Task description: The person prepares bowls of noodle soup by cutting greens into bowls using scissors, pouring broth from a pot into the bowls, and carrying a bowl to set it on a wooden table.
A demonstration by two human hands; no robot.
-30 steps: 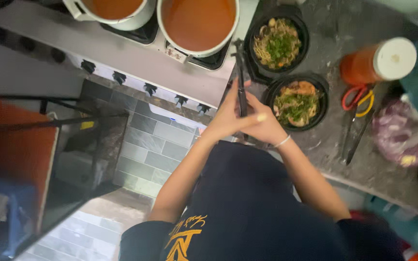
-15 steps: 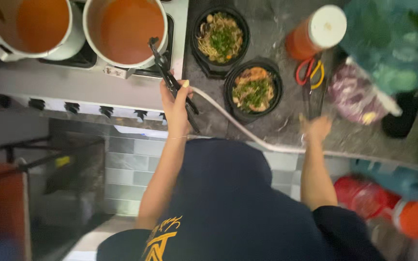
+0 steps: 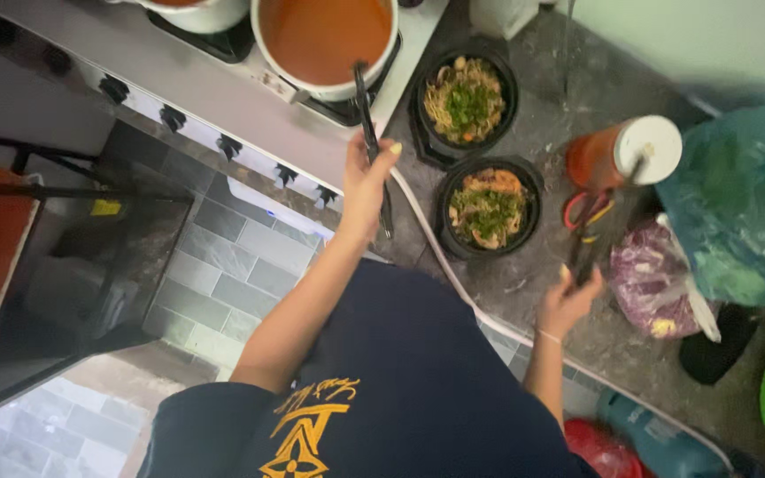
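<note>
One head-worn view — steeply downward, close over the counter (image 3: 577, 80).

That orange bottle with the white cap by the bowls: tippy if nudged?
Probably. The orange bottle looks tall and narrow, already leaning on the grey counter, so a side push would likely topple it. Being round, it may then roll. It seems mostly full, so fairly heavy.

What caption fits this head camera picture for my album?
Left hand holds a ladle over the pot of orange broth; right hand grips dark tongs beside two noodle bowls.
</note>
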